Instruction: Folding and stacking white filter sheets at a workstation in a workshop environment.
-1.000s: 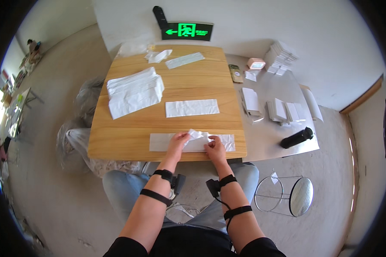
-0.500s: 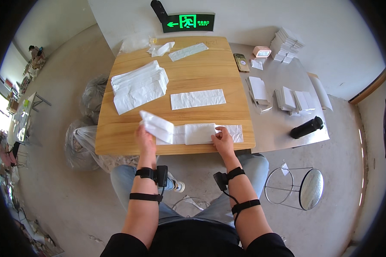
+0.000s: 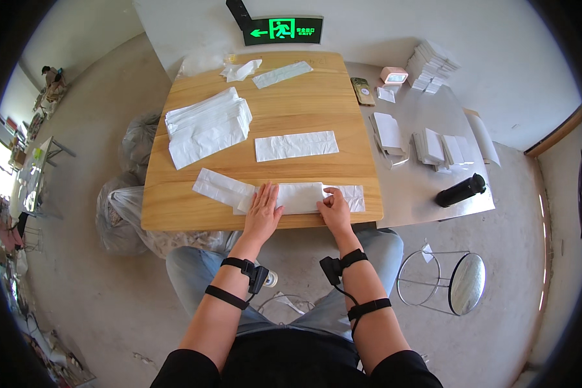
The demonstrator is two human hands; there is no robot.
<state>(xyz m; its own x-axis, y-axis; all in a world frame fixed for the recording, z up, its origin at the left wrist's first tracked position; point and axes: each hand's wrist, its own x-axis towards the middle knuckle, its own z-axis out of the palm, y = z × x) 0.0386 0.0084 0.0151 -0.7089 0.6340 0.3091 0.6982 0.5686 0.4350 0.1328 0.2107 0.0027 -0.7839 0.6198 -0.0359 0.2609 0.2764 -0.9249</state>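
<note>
A white rectangular pad [image 3: 301,197] lies at the table's near edge on a long white crinkled strip [image 3: 352,198], whose right end sticks out beyond it. My left hand [image 3: 261,212] rests flat with fingers stretched over the pad's left end, where a white folded flap [image 3: 223,186] slants away to the upper left. At the pad's right edge, my right hand [image 3: 334,210] has its fingers curled and pinches the edge. Farther in, another flat white strip [image 3: 296,146] lies by itself, and to its left is a fanned pile of white sheets [image 3: 208,126].
The wooden table [image 3: 304,103] also carries a strip [image 3: 282,75] and crumpled white scraps [image 3: 241,70] at the back. On the metal table at right are a phone [image 3: 363,92], white stacks [image 3: 436,149] and a black bottle [image 3: 461,190]. Filled plastic bags [image 3: 126,213] sit at left.
My left hand has let go of the raised white flap and moved right, pressing flat on the pad's left end. The flap now lies down on the table. My right hand stays in place.
</note>
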